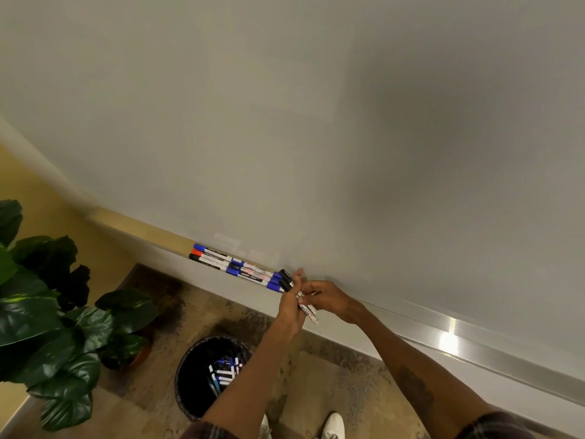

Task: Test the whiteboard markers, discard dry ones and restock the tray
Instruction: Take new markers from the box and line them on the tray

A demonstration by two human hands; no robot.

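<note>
A: What does the room look like?

B: A yellow-ochre wall (34,198) shows at the left. The floor (329,372) is tan, mottled with dark brown patches.

A: Any furnishings?

B: A large potted plant (47,315) with broad, glossy dark green leaves fills the lower left; a terracotta pot (141,356) peeks out beneath them.

A: And the light?

B: Warm and indoor. A bright glare spot (449,339) shines on a metal strip at right, and a soft shadow darkens the pale surface above.
</note>
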